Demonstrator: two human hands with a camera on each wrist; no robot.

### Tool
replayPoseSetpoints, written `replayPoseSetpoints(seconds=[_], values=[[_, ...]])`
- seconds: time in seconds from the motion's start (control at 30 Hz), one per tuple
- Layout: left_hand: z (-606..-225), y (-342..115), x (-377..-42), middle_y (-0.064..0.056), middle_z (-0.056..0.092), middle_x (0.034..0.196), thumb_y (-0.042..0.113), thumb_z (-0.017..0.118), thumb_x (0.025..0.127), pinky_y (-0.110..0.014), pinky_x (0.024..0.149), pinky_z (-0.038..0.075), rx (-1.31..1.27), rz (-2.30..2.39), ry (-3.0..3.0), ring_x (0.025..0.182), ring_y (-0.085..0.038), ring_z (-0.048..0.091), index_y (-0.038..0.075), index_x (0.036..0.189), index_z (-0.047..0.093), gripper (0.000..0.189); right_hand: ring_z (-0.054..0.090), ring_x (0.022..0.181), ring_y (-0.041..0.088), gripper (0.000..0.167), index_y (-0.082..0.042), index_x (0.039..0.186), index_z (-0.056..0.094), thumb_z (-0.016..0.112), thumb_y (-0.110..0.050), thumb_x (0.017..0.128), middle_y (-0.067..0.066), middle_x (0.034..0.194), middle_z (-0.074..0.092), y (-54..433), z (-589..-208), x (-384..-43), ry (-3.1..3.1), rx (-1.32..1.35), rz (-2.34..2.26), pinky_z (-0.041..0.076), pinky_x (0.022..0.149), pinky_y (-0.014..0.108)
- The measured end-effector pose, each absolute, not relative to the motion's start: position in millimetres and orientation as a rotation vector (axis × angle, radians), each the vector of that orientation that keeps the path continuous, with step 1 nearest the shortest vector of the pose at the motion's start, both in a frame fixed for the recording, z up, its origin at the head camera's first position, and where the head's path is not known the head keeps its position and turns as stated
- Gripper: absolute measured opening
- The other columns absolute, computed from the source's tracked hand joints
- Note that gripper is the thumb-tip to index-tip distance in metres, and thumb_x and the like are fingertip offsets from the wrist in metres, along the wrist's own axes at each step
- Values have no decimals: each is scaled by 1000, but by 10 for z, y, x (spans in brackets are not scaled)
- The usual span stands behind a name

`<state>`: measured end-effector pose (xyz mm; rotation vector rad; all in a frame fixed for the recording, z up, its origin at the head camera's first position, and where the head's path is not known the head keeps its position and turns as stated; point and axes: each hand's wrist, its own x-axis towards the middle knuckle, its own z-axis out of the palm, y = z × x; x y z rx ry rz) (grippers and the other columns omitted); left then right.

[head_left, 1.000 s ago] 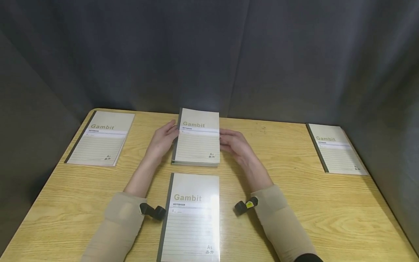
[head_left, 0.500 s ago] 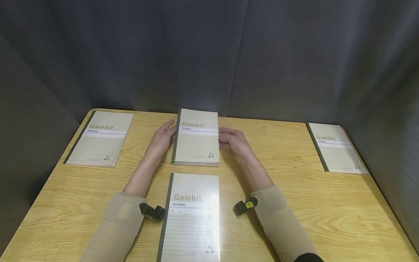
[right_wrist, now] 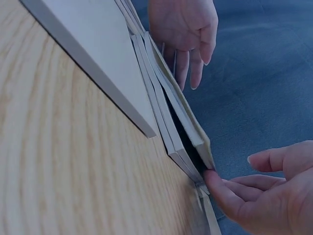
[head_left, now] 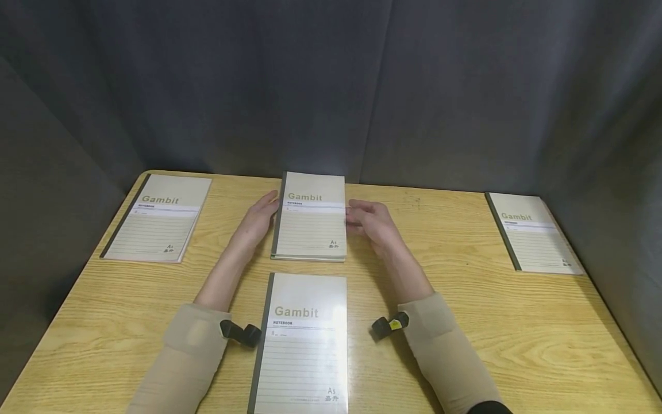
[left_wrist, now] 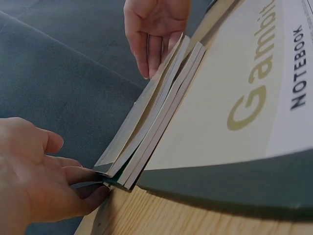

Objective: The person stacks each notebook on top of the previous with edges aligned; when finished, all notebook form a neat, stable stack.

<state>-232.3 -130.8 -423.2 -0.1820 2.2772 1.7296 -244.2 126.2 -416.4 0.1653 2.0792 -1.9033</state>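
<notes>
A small stack of Gambit notebooks (head_left: 310, 221) lies near the table's far edge in the head view. Its layers show from the side in both wrist views, with a narrow dark gap under the top notebook (right_wrist: 183, 105). My left hand (head_left: 253, 223) is at the dark spine side, its fingertips against the stack's edge. On the opposite side my right hand (head_left: 374, 225) touches the page edge with a fingertip; its thumb is apart from the stack. Neither hand's fingers curl round the notebooks. A single notebook (head_left: 302, 345) lies nearer to me, between the forearms.
Another notebook (head_left: 157, 218) lies at the table's left end, and one more (head_left: 535, 233) near the right edge. A dark curtain (head_left: 331, 86) hangs behind the wooden table (head_left: 439, 241). Small black wrist cameras (head_left: 240, 333) stick out from both sleeves.
The hands stay at the stack's two sides with only slight finger shifts. The stack has moved barely, a touch to the left. The other notebooks lie as before.
</notes>
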Motion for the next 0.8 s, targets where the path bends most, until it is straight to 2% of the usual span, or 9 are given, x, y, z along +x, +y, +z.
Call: replayPoseSetpoints(seconds=[0.43,0.8], values=[[-4220,-1309,-2324,-5,12,175,37,29,110,-48,135,4,-152,1636,2322,164,-25,5,14,166,17,61,60,134,34,52,8,152,41,53,-11,105,22,156,47,1261,-4139,-2427,2111,157,-1831,55,110,40],[-4226,-1305,-2305,-3,9,176,39,27,110,-49,135,3,-124,1604,2342,164,-25,2,14,166,15,63,59,136,33,52,8,151,43,54,-12,104,22,157,46,1255,-4137,-2420,2117,159,-1800,54,111,39]])
